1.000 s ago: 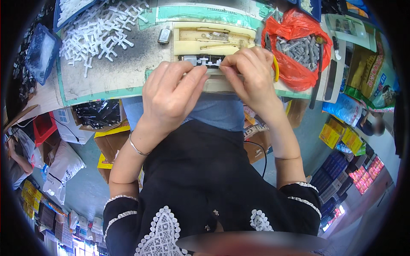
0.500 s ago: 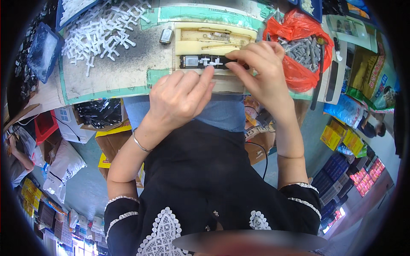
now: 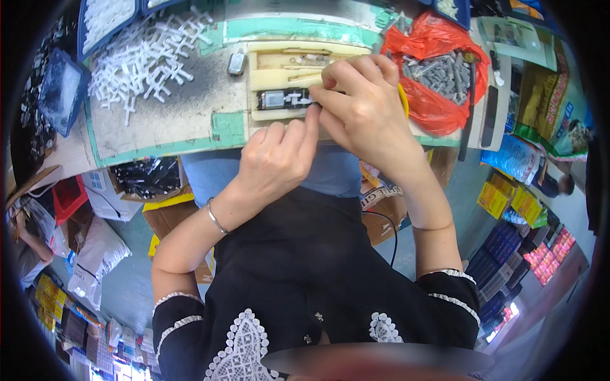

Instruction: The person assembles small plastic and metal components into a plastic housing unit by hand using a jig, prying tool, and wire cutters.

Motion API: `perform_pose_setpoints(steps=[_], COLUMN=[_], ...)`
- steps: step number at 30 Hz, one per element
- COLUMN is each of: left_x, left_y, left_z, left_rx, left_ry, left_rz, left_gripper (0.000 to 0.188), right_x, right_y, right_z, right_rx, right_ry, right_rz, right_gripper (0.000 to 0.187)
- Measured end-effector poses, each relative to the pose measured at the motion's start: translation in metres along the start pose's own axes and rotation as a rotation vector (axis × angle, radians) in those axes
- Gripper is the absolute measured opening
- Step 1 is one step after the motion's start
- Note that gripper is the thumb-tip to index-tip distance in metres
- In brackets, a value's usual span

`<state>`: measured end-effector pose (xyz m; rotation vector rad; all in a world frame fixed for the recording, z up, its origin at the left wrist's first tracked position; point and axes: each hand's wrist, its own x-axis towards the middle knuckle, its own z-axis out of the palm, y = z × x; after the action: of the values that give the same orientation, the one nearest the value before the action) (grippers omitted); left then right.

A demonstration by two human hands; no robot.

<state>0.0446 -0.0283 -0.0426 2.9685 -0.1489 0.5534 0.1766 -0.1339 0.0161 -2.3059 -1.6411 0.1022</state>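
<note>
Red bag (image 3: 435, 120): holds grey parts (image 3: 438, 76). Blue tray (image 3: 111, 37), upper left: holds white parts (image 3: 105, 19). Carton (image 3: 184, 174), below bench (image 3: 206, 82): holds black parts (image 3: 149, 173). Cream tray (image 3: 276, 80): holds housing (image 3: 274, 108) lengthwise in near slot. Housing: black, narrow; silver block (image 3: 274, 99) at left, white pieces (image 3: 295, 97) beside it; right end is hidden. Right hand (image 3: 368, 105): thumb and fingers bunch at that end; cannot tell whether clamped. Left hand (image 3: 273, 159): index points there, others curl; cannot tell its grip.

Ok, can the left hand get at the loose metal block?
Probably yes: the loose metal block sits left of the yellow tray, with nothing apparent between it and the left hand.
</note>
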Motion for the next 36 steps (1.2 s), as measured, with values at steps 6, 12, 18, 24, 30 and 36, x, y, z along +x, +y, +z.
perform_pose_setpoints(steps=[6, 12, 18, 24, 30, 36], left_x=[-0.010, 0.002, -0.005, -0.002, 0.001, 0.007], left_y=[-0.041, -0.086, -0.099, -0.101, -0.103, -0.106], left_z=[-0.012, -0.030, -0.019, -0.022, -0.018, -0.013], left_rx=[-0.260, 0.201, 0.060, -0.068, -0.192, -0.091], left_ry=[0.185, 0.079, 0.107, 0.153, 0.228, 0.199], left_rz=[-0.138, -0.533, -0.521, -0.525, -0.525, -0.502], left_gripper=[0.040, 0.034, 0.025, 0.018, 0.013, 0.016], right_x=[-0.043, -0.073, -0.065, -0.069, -0.088, -0.036], right_y=[0.065, 0.116, 0.127, 0.144, 0.178, 0.115], right_z=[-0.014, -0.005, 0.010, -0.004, -0.008, -0.023], right_rx=[0.241, -0.213, -0.282, 0.007, 0.321, 0.720], right_ry=[0.470, 0.132, 0.318, 0.476, 0.733, 0.771], right_rz=[0.504, 0.725, 0.663, 0.688, 0.712, 0.704], right_gripper=[0.016, 0.077, 0.057, 0.031, 0.017, 0.016])
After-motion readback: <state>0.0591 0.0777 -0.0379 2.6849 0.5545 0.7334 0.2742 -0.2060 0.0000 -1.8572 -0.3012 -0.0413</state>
